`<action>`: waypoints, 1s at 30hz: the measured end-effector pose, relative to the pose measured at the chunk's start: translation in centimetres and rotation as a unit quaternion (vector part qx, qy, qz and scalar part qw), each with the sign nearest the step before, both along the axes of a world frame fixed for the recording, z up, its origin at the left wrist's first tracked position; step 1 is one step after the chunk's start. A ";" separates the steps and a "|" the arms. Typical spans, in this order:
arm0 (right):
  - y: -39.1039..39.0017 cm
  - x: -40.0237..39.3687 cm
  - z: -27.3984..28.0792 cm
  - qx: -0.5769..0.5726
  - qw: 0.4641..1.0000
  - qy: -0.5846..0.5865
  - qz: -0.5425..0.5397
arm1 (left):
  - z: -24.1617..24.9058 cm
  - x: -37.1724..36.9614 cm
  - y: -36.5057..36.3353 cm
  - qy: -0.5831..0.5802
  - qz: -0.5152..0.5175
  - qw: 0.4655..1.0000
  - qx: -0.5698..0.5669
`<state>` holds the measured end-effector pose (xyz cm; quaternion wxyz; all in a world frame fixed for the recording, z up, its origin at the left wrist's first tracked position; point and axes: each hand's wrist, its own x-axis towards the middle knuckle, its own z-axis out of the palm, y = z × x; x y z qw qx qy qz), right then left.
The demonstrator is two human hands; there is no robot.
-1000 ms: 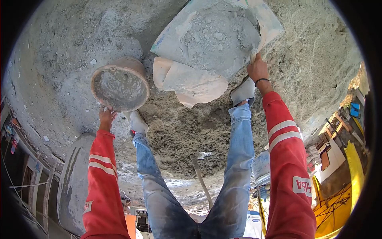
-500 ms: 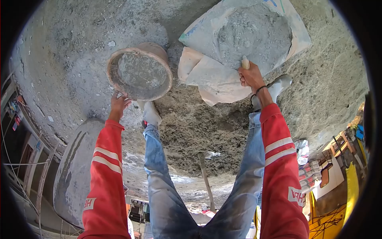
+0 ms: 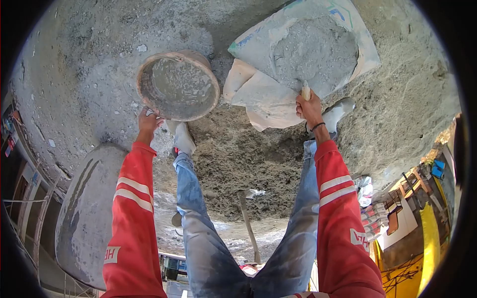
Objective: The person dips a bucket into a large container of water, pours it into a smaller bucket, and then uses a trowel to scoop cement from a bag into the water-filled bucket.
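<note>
My right hand is closed around the pale handle of a trowel. Its blade is hidden, at the near edge of the grey cement powder in a torn-open paper sack. The torn flap of the sack lies spread toward me. To the left, a round mud-stained bucket holds wet grey mix. My left hand grips the bucket's near-left rim, fingers curled at the edge.
Between my feet lies a patch of damp, crumbly mortar, with a long-handled tool behind it. A large grey tub stands at left. Stacked bundles and yellow metal are at lower right.
The wet mix in the bucket looks looser and shinier, its surface shifted. My view has moved slightly; both hands keep nearly the same places at the bucket and the sack.
</note>
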<state>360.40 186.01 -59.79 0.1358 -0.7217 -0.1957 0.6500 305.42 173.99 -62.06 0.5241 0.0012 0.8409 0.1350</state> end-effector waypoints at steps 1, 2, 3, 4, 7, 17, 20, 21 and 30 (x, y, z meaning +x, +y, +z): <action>-0.6 -0.3 0.4 0.021 1.000 -0.016 -0.004 | -0.1 -0.1 0.0 0.005 0.005 1.000 0.008; -1.1 -0.9 1.0 0.041 0.999 -0.030 -0.008 | -0.1 -0.1 -0.1 0.008 0.012 1.000 0.010; -1.6 -1.6 1.9 0.060 0.997 -0.056 0.013 | -0.1 0.0 -0.2 -0.004 0.005 1.000 0.019; -2.1 -2.4 2.8 0.061 0.997 -0.046 0.020 | 0.1 -0.2 -0.3 -0.013 -0.002 1.000 0.026; -3.5 -5.6 6.8 0.092 0.988 -0.093 0.081 | 0.9 -0.2 -0.2 -0.032 0.008 0.998 0.059; -8.7 -22.8 14.5 0.000 0.980 0.126 0.156 | 1.9 -0.3 -0.4 -0.064 0.072 0.987 0.128; -7.1 -27.9 12.4 -0.096 0.962 0.225 0.124 | 2.5 -0.3 0.3 -0.069 0.063 0.988 0.121; -6.2 -29.5 11.4 -0.156 0.946 0.270 0.084 | 2.4 -0.4 0.4 -0.068 0.065 0.988 0.122; -2.9 -33.0 5.0 -0.384 0.628 0.636 -0.231 | 2.1 -0.5 0.1 -0.064 0.047 0.990 0.118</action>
